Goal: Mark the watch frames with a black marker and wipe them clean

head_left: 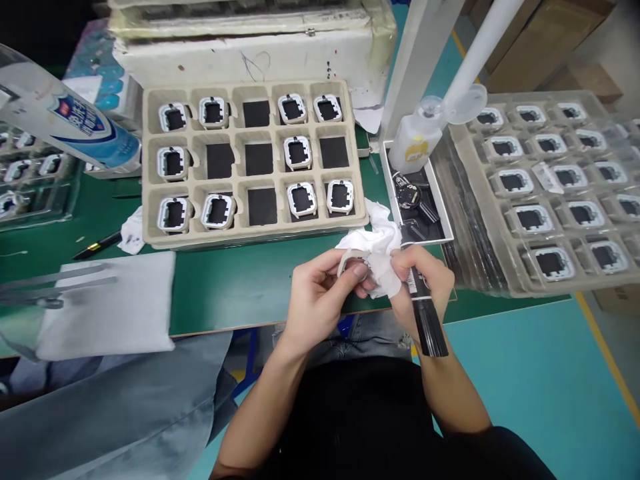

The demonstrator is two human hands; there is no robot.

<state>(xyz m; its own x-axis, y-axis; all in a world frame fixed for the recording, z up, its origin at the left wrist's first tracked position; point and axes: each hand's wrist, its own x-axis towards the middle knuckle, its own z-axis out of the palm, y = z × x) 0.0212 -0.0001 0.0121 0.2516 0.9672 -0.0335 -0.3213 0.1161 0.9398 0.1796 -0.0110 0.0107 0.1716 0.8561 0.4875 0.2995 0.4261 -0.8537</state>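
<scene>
My left hand (320, 293) is closed around a pale watch case frame (354, 259), tilted on edge between thumb and fingers. My right hand (425, 277) pinches a white tissue (385, 273) against the frame's right side. A thick black marker (429, 327) is also gripped in that hand, its end pointing down towards my forearm. More crumpled tissue (373, 233) lies just beyond my fingers. Ahead of my hands is a beige compartment tray (240, 239) with several similar white watch case frames (301, 200); some pockets show only black pads.
Right of my hands, a white box (447, 235) holds black parts and a flip-top bottle (415, 143). Stacked clear trays (505, 283) of frames stand at the right. A large bottle (85, 123), a pen (97, 245) and a white foam sheet (115, 307) are at the left.
</scene>
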